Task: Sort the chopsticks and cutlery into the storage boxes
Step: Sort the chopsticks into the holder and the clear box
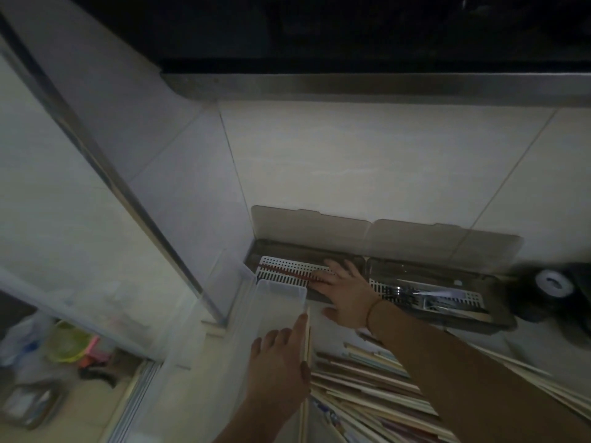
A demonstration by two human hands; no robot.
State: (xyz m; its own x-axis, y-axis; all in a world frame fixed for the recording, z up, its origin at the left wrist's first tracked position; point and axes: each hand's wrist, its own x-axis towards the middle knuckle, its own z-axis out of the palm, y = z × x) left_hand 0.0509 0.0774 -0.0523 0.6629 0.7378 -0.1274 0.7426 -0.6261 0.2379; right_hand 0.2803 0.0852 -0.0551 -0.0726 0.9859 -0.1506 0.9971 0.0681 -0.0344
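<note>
Against the far tiled wall, seen from the head camera, two smoky storage boxes sit side by side with lids raised: the left box holds a white slotted tray with red chopsticks lying across it, the right box holds metal cutlery. The right hand reaches into the left box, fingers spread flat on the red chopsticks, apparently settling them. The left hand pinches pale chopsticks upright-ish beside a clear plastic bin. More loose chopsticks lie heaped on the table near the person. Light is dim, so how many sticks the left hand holds is unclear. To do this well, align the red ones along the tray slots before lifting the palm, then feed the pale ones in parallel.
</note>
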